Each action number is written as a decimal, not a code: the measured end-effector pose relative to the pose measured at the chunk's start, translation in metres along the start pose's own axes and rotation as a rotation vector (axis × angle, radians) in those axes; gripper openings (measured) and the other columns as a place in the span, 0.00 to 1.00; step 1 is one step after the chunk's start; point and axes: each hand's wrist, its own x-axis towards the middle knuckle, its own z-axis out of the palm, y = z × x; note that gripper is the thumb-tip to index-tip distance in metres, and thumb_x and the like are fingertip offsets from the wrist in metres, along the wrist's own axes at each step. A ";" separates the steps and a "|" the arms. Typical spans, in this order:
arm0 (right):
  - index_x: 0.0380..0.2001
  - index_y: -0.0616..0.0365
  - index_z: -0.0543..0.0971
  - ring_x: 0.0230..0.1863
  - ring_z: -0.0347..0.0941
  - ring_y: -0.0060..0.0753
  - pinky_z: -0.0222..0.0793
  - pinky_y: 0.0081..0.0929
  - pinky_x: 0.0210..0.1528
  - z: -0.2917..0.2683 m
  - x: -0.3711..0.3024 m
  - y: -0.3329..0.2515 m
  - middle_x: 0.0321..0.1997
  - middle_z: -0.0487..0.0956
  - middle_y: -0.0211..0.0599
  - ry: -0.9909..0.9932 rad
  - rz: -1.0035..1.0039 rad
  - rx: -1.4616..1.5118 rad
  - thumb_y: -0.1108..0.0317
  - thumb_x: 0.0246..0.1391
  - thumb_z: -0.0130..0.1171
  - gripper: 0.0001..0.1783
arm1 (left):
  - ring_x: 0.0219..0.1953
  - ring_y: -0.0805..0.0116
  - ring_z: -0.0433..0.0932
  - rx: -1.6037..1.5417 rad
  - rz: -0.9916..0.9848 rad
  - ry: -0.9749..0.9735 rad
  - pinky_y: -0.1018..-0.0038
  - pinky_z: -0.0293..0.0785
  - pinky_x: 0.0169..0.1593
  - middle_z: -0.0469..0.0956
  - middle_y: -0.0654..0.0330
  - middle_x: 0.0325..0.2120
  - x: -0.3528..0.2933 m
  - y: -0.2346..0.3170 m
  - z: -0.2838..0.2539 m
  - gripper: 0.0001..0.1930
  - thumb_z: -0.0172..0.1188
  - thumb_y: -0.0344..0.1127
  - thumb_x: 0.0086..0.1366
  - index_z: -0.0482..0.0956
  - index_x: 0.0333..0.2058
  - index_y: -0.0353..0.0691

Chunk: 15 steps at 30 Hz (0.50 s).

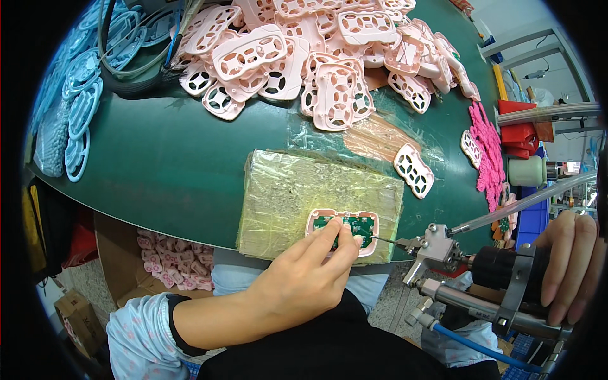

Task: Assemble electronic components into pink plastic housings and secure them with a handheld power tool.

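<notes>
A pink plastic shell with a green circuit board inside it lies near the front edge of a film-wrapped block. My left hand has its fingertips drawn together and pressed on the board. At the right, my right hand is closed round the black body of a powered screwdriver with a metal screw-feeding head. Its thin bit reaches left to the right edge of the board; whether a screw sits at the tip is too small to tell. My right thumb is hidden.
Pink shell parts are heaped at the back of the green table; one pink frame lies alone behind the block's right corner. Blue parts line the left edge, bright pink pieces the right. A clear hose runs to the screwdriver head.
</notes>
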 end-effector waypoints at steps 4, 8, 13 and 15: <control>0.41 0.69 0.75 0.30 0.77 0.29 0.74 0.20 0.31 0.067 0.027 0.050 0.31 0.78 0.39 0.006 0.054 0.095 0.75 0.59 0.53 0.09 | 0.47 0.57 0.77 0.025 -0.014 -0.011 0.72 0.79 0.43 0.76 0.53 0.43 -0.001 0.001 0.002 0.18 0.59 0.29 0.54 0.81 0.45 0.32; 0.40 0.70 0.75 0.30 0.77 0.29 0.74 0.18 0.32 0.048 -0.015 0.021 0.32 0.79 0.39 0.003 0.110 0.182 0.76 0.59 0.53 0.08 | 0.47 0.57 0.77 0.032 -0.025 -0.016 0.72 0.79 0.43 0.76 0.53 0.43 0.000 0.002 0.001 0.19 0.59 0.29 0.53 0.81 0.45 0.32; 0.39 0.72 0.76 0.31 0.78 0.29 0.74 0.15 0.32 0.107 0.005 0.046 0.32 0.79 0.39 0.007 0.181 0.271 0.77 0.59 0.53 0.08 | 0.47 0.57 0.77 0.012 -0.031 -0.012 0.71 0.79 0.43 0.75 0.52 0.44 0.004 0.007 0.001 0.20 0.58 0.29 0.52 0.80 0.46 0.32; 0.39 0.72 0.76 0.31 0.78 0.28 0.74 0.13 0.33 0.135 0.037 0.076 0.32 0.80 0.39 -0.012 0.201 0.303 0.78 0.59 0.53 0.07 | 0.47 0.56 0.77 0.014 -0.042 0.009 0.70 0.79 0.44 0.75 0.51 0.44 0.001 0.005 0.002 0.20 0.58 0.28 0.52 0.80 0.46 0.31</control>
